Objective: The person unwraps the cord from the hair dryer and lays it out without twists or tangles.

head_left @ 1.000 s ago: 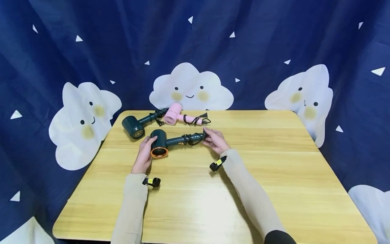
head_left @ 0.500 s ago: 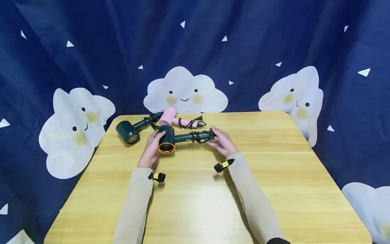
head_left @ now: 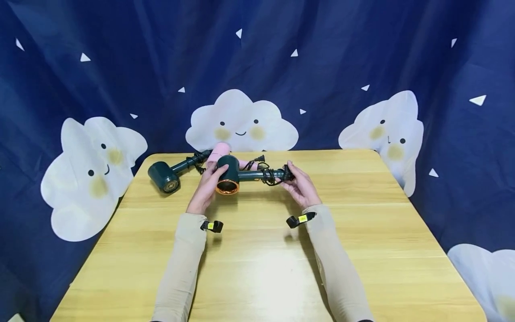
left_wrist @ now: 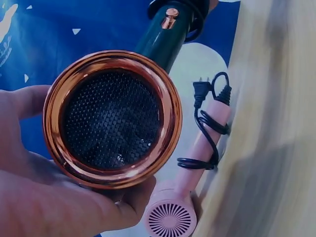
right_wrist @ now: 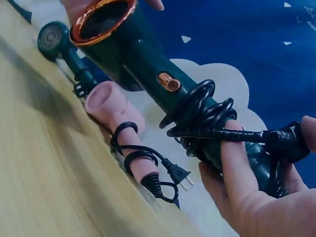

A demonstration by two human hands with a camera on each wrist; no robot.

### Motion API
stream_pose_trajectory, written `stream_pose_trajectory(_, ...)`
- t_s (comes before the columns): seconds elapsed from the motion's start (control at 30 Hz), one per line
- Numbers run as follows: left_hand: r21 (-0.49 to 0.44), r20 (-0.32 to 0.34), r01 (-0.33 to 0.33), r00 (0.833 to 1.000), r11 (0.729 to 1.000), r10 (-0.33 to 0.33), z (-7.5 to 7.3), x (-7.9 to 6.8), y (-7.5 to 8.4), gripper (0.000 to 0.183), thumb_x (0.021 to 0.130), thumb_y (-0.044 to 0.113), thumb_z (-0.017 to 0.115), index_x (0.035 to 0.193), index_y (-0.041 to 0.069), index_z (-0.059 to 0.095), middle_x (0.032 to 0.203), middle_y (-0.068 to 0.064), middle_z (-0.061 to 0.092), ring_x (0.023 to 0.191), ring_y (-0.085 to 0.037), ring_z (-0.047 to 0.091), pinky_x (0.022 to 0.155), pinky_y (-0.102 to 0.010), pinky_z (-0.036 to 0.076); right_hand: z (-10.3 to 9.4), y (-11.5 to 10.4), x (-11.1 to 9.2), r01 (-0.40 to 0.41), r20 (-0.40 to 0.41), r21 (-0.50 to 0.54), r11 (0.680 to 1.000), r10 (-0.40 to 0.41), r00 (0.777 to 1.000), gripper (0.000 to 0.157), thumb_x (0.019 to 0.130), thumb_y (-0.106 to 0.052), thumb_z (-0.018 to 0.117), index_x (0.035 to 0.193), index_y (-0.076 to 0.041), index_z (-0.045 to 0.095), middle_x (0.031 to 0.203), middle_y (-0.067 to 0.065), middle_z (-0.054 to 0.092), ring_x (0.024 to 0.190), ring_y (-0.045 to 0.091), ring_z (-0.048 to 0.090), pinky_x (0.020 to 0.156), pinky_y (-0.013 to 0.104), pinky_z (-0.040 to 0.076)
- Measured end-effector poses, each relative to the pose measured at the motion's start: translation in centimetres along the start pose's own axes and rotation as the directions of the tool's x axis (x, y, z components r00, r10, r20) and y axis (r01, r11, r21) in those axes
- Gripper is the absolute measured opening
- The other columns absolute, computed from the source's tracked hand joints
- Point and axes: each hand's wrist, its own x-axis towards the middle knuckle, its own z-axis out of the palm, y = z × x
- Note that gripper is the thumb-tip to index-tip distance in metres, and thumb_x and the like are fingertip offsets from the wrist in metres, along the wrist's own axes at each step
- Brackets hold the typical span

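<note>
Dark green hair dryer (head_left: 231, 170), copper rim (left_wrist: 170, 123) around its nozzle: held between both hands, raised off the tabletop (head_left: 362, 250), nozzle toward the wearer, handle running to the right-hand side.

Left hand (head_left: 207, 185): partly closed round the barrel, thumb on one side, fingers on the other. Right hand (head_left: 302, 187): fingers curled about the far end of the handle; in the right wrist view the tail of the wound cord (right_wrist: 212, 133) crosses a finger, and the plug (right_wrist: 286, 142) sits against the hand near the picture edge. Firmness of either grip: cannot tell.

Behind, on the tabletop: pink dryer (right_wrist: 129, 113), partly hidden by the held one in the head view; second green dryer (head_left: 162, 175) to its left, handle end close by. Whether those two touch: unclear.

Risks, judged:
1. Barrel slip. Glossy, rounded surface; a slackened left hand could let the nozzle end drop.
2. Twist. If the right hand let go first, the handle would likely swing down about the left grip.
3. Uncoiling. No tie seen on the cord; a tug at the plug could loosen the wraps.
4. Knock or snag. Lowered too far back, the handle could strike the pink dryer or catch its protruding plug (right_wrist: 178, 175).
</note>
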Motion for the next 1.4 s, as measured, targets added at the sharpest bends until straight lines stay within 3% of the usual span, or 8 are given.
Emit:
stream_pose_trajectory(0.17,0.125,0.064,-0.044,0.997,0.991,0.036,0.0,0.4,0.3,0.092,0.095,0.053,0.057,0.160,0.017,0.002,0.166,-0.009,0.011,0.151,-0.025,0.021,0.124,-0.042,0.019,0.5,-0.2,0.1,0.090,-0.048,-0.091,0.992,-0.095,0.994,0.040,0.096,-0.036,0.061,0.111,0.000,0.058,0.106,0.013,0.059,0.081,0.019,0.073,0.081,0.027,0.057)
stream_pose_trajectory(0.37,0.290,0.082,-0.055,0.996,0.955,0.032,-0.4,0.0,0.4,0.105,0.085,0.070,0.058,0.159,0.026,-0.002,0.168,-0.003,0.000,0.155,-0.023,0.004,0.125,-0.048,0.014,1.0,-0.1,-0.1,0.168,-0.130,-0.168,0.971,-0.190,0.973,0.040,0.094,-0.040,0.063,0.101,0.000,0.063,0.097,0.009,0.059,0.071,0.015,0.071,0.075,0.027,0.057)
stream_pose_trajectory(0.5,0.440,0.148,-0.162,0.983,0.883,0.107,-0.6,-0.3,0.6,0.108,0.080,0.073,0.062,0.156,0.038,-0.008,0.167,-0.001,-0.004,0.155,-0.029,0.004,0.122,-0.057,0.016,1.1,-0.2,-0.2,0.189,-0.160,-0.168,0.967,-0.216,0.963,0.038,0.093,-0.040,0.065,0.095,-0.002,0.064,0.090,0.006,0.062,0.067,0.014,0.071,0.068,0.025,0.058)
stream_pose_trajectory(0.7,0.560,0.255,-0.351,0.935,0.750,0.247,-0.6,-0.6,0.7,0.110,0.075,0.063,0.075,0.150,0.054,-0.005,0.165,0.014,-0.010,0.154,-0.034,0.006,0.117,-0.063,0.024,1.0,-0.5,-0.3,0.186,-0.147,-0.141,0.972,-0.206,0.967,0.045,0.094,-0.039,0.064,0.103,0.004,0.058,0.088,0.005,0.063,0.065,0.014,0.071,0.065,0.023,0.058)
stream_pose_trajectory(0.83,0.627,0.289,-0.399,0.917,0.669,0.276,-0.8,-0.9,0.9,0.111,0.075,0.058,0.078,0.152,0.052,-0.001,0.165,0.012,-0.010,0.152,-0.039,0.011,0.114,-0.063,0.029,0.8,-0.5,-0.3,0.178,-0.137,-0.136,0.975,-0.197,0.971,0.050,0.094,-0.040,0.064,0.108,0.008,0.054,0.088,0.006,0.063,0.065,0.015,0.072,0.063,0.022,0.057)
stream_pose_trajectory(1.0,0.704,0.335,-0.439,0.898,0.558,0.285,-1.0,-1.3,1.3,0.108,0.078,0.047,0.081,0.157,0.039,0.009,0.167,-0.005,0.000,0.147,-0.045,0.024,0.111,-0.061,0.035,0.5,-0.3,-0.3,0.175,-0.120,-0.145,0.974,-0.193,0.974,0.047,0.093,-0.040,0.064,0.104,0.005,0.059,0.090,0.008,0.064,0.066,0.016,0.073,0.063,0.022,0.057)
stream_pose_trajectory(1.1,0.731,0.341,-0.441,0.897,0.521,0.281,-1.1,-1.5,1.4,0.106,0.079,0.041,0.082,0.158,0.035,0.012,0.166,-0.009,0.005,0.144,-0.044,0.030,0.109,-0.059,0.039,0.4,-0.2,-0.2,0.185,-0.100,-0.146,0.972,-0.201,0.974,0.041,0.093,-0.039,0.065,0.098,0.002,0.061,0.091,0.008,0.065,0.071,0.017,0.074,0.065,0.023,0.057)
stream_pose_trajectory(1.4,0.751,0.375,-0.454,0.891,0.480,0.255,-1.2,-1.4,1.1,0.107,0.078,0.034,0.084,0.159,0.028,0.014,0.167,-0.008,0.002,0.145,-0.045,0.029,0.108,-0.057,0.040,0.4,0.4,0.0,0.199,-0.069,-0.132,0.971,-0.209,0.976,0.037,0.092,-0.037,0.066,0.088,-0.001,0.061,0.090,0.009,0.067,0.084,0.021,0.076,0.069,0.029,0.058)
